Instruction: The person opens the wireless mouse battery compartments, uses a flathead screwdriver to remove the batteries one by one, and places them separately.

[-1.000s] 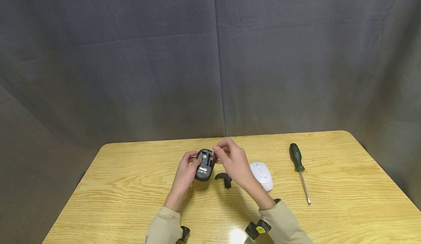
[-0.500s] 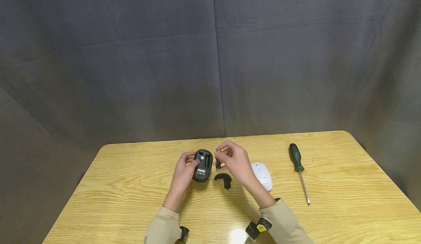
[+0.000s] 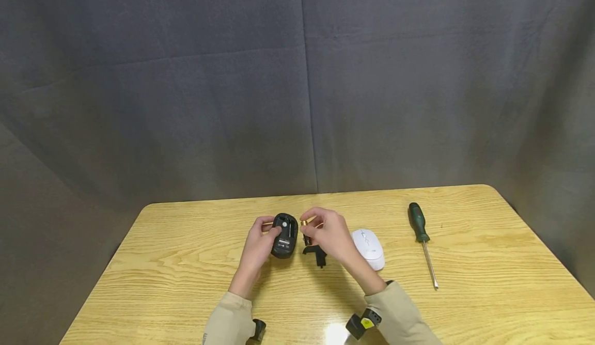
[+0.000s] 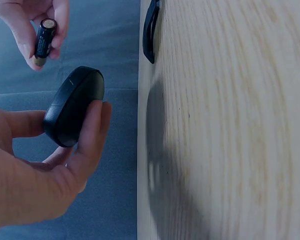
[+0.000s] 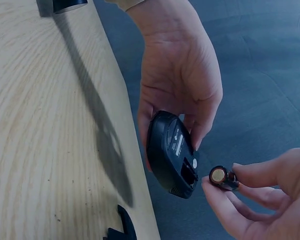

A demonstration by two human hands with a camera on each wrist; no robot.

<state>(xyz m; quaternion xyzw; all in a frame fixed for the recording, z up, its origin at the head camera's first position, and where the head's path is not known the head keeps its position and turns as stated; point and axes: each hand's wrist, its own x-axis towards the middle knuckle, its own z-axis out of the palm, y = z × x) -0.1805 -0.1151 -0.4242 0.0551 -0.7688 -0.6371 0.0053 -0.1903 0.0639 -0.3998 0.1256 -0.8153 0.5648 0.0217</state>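
My left hand [image 3: 259, 241] grips a black computer mouse [image 3: 285, 236] by its sides, its underside turned up and the battery slot uncovered. In the right wrist view the slot of the mouse [image 5: 176, 155] shows as a dark hollow beside a white label. Just right of the mouse, my right hand [image 3: 329, 231] pinches a battery [image 3: 305, 233] between thumb and fingers, apart from the mouse. The battery [image 4: 45, 39] is black with a copper-coloured end in the left wrist view. A black curved battery cover [image 3: 319, 256] lies on the table below the right hand, partly behind the battery.
A white mouse [image 3: 369, 249] rests on the wooden table [image 3: 186, 272] right of the right hand. Farther right lies a screwdriver [image 3: 418, 223] with a green handle. A dark grey curtain [image 3: 232, 102] hangs behind the table's back edge.
The battery has come away from the black mouse in my right hand and turned, its copper end now up. The left hand has shifted the mouse slightly left and down.
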